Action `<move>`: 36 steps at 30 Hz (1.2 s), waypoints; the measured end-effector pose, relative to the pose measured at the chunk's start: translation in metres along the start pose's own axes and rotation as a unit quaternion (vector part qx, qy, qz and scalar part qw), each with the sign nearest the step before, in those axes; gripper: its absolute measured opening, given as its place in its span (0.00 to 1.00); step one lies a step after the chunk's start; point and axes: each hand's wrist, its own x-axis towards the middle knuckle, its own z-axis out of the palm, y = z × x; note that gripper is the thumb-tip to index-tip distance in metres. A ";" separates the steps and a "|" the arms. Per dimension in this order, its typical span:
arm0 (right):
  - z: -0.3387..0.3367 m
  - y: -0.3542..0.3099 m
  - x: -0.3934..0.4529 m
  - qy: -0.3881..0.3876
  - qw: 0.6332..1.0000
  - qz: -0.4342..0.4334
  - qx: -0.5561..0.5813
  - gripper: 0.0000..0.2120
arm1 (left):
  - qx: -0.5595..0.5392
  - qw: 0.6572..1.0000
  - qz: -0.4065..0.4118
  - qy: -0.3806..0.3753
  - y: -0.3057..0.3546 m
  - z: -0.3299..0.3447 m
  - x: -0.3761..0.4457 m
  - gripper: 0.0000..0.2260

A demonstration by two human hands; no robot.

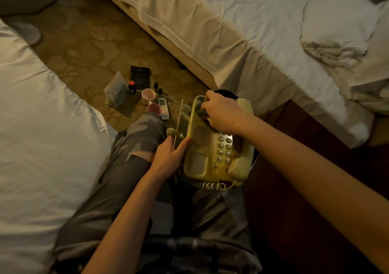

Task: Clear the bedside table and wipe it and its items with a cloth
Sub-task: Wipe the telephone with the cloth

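**Telephone held on the lap and rubbed with a cloth between two beds**

Two beds with white sheets fill the sides: one bed (242, 27) at the upper right with a crumpled duvet (341, 33), and another bed (35, 113) on the left. Between them lies a patterned carpet (84, 42). At the right side, the dark wooden bedside table (305, 147) shows only as a bare brown surface.

The person sits with legs in grey patterned trousers (134, 168). On the lap rests a yellowed telephone (202, 160) with its handset (240, 166) lying in the cradle on the right side and its coiled cord (208, 184) hanging at the near edge. Under the phone a dark round thing, maybe a tray, is seen, but I cannot tell it for sure.

The left hand (168, 157) grasps the left edge of the telephone, fingers curled on its side. The right hand (225, 113) is clenched around a small dark cloth (201, 110) and presses it on the far upper part of the phone body.

On the carpet, well apart from the table, stand the cleared items: a white paper bag (115, 93), a black flat case (140, 76), a remote control (163, 108), two pink cups (148, 96), one of them near the knee, a small bottle with red cap (131, 87), and two tiny dark bottles (157, 87).
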 end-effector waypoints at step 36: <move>-0.007 -0.023 -0.088 0.067 0.924 0.150 0.346 0.11 | -0.012 1.000 0.003 -0.018 0.003 -0.010 0.001 0.21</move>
